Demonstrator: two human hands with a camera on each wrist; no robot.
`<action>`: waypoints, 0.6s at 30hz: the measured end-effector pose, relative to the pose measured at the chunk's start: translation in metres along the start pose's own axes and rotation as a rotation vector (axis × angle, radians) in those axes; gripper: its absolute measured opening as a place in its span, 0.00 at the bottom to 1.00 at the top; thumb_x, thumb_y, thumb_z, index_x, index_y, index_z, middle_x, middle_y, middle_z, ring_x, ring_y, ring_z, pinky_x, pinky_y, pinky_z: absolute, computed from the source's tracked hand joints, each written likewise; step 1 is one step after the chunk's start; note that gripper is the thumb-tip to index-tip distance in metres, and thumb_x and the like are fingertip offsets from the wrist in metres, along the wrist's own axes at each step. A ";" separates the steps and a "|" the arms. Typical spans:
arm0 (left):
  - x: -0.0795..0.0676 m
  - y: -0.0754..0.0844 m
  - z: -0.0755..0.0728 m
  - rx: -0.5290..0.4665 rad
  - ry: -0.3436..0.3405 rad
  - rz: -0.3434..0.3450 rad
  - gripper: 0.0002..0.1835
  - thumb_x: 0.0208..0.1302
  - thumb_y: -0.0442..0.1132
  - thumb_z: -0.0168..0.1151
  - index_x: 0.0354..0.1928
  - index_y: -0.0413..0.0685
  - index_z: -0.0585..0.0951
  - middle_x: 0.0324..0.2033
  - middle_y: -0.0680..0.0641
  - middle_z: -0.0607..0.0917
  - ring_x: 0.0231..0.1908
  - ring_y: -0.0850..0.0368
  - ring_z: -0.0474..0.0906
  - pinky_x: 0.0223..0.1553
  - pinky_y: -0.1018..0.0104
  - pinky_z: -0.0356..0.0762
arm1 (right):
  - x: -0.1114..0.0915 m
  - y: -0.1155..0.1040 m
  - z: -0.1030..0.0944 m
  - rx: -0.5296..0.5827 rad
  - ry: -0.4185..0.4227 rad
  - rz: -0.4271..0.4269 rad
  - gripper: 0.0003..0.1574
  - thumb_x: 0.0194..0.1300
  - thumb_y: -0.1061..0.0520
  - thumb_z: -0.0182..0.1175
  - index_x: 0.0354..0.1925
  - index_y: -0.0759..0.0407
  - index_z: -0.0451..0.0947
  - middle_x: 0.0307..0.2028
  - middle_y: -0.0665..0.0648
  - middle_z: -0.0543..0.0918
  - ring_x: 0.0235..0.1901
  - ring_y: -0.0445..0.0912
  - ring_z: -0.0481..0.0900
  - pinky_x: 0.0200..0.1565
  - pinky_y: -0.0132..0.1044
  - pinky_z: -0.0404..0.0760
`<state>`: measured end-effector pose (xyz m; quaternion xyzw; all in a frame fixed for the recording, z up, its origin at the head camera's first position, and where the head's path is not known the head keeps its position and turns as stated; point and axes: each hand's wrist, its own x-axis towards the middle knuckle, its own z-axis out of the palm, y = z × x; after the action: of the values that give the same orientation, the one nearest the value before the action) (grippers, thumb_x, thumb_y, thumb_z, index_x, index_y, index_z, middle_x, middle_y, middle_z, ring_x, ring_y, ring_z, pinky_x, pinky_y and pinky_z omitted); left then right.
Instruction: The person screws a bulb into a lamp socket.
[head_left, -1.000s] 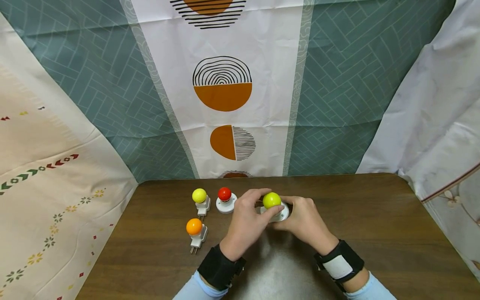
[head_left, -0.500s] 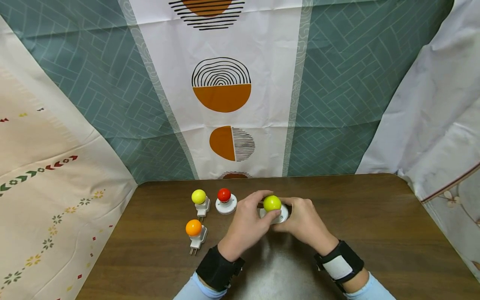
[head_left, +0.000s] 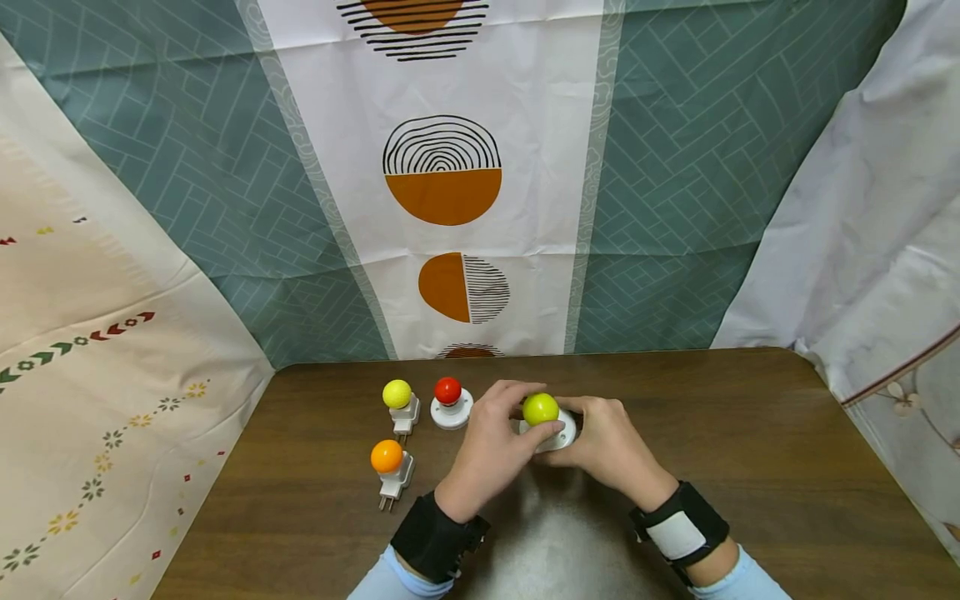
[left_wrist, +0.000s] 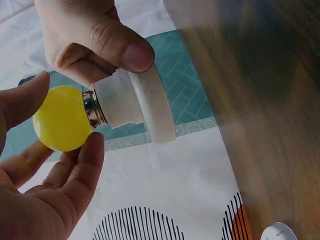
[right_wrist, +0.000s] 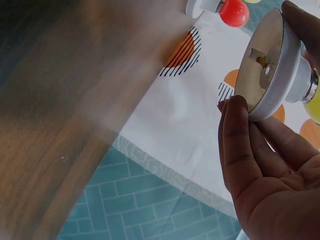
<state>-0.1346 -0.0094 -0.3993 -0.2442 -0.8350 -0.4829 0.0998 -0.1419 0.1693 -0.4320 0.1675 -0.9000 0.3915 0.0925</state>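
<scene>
Above the table, both hands work on one yellow-green light bulb and its holder. My left hand point(head_left: 491, 437) holds the round bulb point(left_wrist: 61, 119) between thumb and fingers. A band of the bulb's metal screw base point(left_wrist: 93, 108) shows at the mouth of the white round lamp holder point(left_wrist: 155, 107). My right hand point(head_left: 611, 437) grips this holder by its flange, thumb on one side and fingers on the other. In the right wrist view, the holder's hollow underside point(right_wrist: 260, 65) faces the camera, with a small brass-coloured part inside.
On the wooden table point(head_left: 750, 467), left of the hands, a red bulb point(head_left: 447, 391) stands in a white round holder point(head_left: 450, 416). Further left lie a yellow bulb point(head_left: 397, 394) and an orange bulb point(head_left: 387, 456), each in a white plug-in socket. A patterned cloth point(head_left: 540, 192) hangs behind.
The bulb has shifted slightly left in the head view, and the left fingers have moved a little around it. The right hand stays almost in place with the holder.
</scene>
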 end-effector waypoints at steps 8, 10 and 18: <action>0.000 -0.002 -0.006 -0.014 -0.056 0.020 0.22 0.54 0.42 0.68 0.52 0.51 0.76 0.46 0.57 0.76 0.43 0.65 0.73 0.43 0.67 0.74 | 0.002 -0.001 0.001 -0.008 -0.021 0.004 0.37 0.28 0.42 0.79 0.42 0.48 0.80 0.33 0.40 0.78 0.29 0.35 0.75 0.30 0.29 0.76; 0.000 -0.002 -0.008 -0.015 -0.086 0.034 0.22 0.55 0.40 0.67 0.53 0.50 0.76 0.47 0.57 0.76 0.44 0.65 0.73 0.43 0.69 0.73 | 0.002 -0.001 0.000 -0.007 -0.030 0.003 0.38 0.28 0.42 0.79 0.43 0.49 0.80 0.34 0.40 0.79 0.30 0.35 0.75 0.30 0.29 0.75; 0.001 -0.002 -0.005 -0.003 -0.075 0.048 0.23 0.55 0.49 0.67 0.54 0.55 0.77 0.48 0.56 0.74 0.45 0.65 0.71 0.42 0.68 0.74 | 0.001 0.000 0.000 -0.009 -0.018 -0.021 0.36 0.31 0.39 0.77 0.41 0.47 0.80 0.34 0.38 0.78 0.32 0.33 0.75 0.33 0.30 0.76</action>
<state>-0.1371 -0.0141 -0.3982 -0.2820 -0.8314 -0.4722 0.0797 -0.1427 0.1690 -0.4312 0.1803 -0.9007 0.3851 0.0893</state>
